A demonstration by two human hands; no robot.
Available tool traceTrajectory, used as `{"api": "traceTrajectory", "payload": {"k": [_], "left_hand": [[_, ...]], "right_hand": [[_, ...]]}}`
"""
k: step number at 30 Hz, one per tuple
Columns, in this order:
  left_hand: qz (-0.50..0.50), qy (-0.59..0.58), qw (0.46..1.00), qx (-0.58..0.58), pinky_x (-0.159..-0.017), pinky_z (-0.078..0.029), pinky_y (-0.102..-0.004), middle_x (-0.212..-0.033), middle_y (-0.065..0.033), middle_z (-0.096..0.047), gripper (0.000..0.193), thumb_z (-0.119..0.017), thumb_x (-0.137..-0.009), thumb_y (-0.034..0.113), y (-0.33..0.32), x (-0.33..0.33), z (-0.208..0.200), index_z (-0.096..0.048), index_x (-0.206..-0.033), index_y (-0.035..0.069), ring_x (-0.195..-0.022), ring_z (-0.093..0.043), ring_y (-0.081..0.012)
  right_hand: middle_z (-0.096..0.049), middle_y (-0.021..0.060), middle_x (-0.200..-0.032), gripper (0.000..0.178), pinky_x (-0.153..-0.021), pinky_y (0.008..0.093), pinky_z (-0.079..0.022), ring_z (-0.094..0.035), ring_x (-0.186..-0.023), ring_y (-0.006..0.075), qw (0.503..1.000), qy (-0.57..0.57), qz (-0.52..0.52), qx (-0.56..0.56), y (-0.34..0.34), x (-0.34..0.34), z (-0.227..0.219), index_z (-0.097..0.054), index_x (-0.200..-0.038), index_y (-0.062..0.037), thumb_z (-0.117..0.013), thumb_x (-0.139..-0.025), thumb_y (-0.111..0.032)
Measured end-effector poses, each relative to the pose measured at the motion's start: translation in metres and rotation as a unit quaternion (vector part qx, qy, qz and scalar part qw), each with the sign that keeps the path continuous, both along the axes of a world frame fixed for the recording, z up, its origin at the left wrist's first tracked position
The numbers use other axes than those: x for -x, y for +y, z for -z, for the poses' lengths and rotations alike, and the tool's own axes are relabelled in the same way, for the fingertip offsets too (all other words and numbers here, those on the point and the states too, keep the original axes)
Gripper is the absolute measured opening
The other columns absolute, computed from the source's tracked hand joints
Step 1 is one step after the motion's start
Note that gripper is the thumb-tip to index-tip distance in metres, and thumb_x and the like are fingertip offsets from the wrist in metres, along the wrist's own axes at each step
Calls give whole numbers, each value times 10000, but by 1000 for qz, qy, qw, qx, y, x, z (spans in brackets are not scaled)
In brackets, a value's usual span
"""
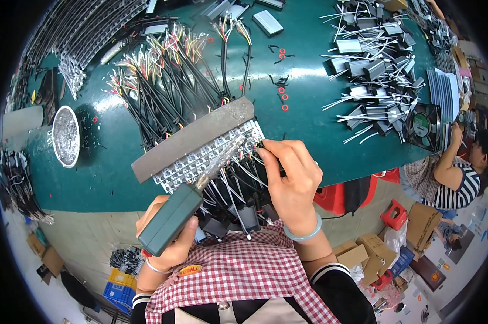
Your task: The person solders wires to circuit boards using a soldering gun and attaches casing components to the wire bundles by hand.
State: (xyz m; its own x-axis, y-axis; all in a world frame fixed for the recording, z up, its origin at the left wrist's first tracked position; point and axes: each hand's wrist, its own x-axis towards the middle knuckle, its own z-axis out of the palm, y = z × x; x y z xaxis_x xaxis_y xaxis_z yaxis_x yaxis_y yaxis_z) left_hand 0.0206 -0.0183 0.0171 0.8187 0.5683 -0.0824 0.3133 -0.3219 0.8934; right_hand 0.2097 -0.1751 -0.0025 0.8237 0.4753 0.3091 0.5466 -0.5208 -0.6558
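Note:
My left hand (175, 252) is wrapped round the dark green handle of a soldering gun (171, 220). Its long, solder-crusted tip slants up to the right, over a panel of small circuit boards (185, 168). At the panel's right end, my right hand (295, 181) pinches a thin wire between thumb and index finger, close to the tip's end. A flat grey bar (195, 136) lies along the panel's far edge. White and dark leads run from the near edge to black and grey housings (248, 218) by my apron.
Bundled black cables (160, 100) with stripped coloured ends lie beyond the bar. A round bowl of silvery material (66, 136) stands left. On the right are piled grey casings with white leads (365, 67) and a fan (423, 125). Another person (454, 181) sits far right.

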Motion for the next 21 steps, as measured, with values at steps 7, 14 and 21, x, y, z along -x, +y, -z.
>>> {"api": "traceTrajectory", "payload": {"k": [7,14,21], "left_hand": [[49,-42,995,-78,-639,-548,-362,-841,-146,-671,239,-747,-679,-11,4,-18,-6,-718,-915,-33,-720,-669,-302],[90,-19,992,-88,-620,-547,-352,-831,-135,-666,219,-742,-656,-25,6,-27,-15,-721,-874,-25,-705,-665,-288],[96,-37,993,-64,-618,-502,-335,-819,-123,-631,209,-737,-689,-4,6,-25,-10,-691,-891,-34,-688,-616,-250]], "right_hand": [[-638,82,-846,169,-584,345,-500,-644,-685,251,1000,17,3,7,-1,1,0,-699,-951,-22,-772,-801,3],[-636,88,-846,170,-591,352,-504,-647,-691,256,1000,19,-8,16,-2,-1,0,-696,-952,-17,-770,-801,7],[-635,98,-854,166,-605,358,-508,-649,-708,267,1000,21,-11,10,-2,-1,0,-692,-951,-11,-764,-804,13]]}}
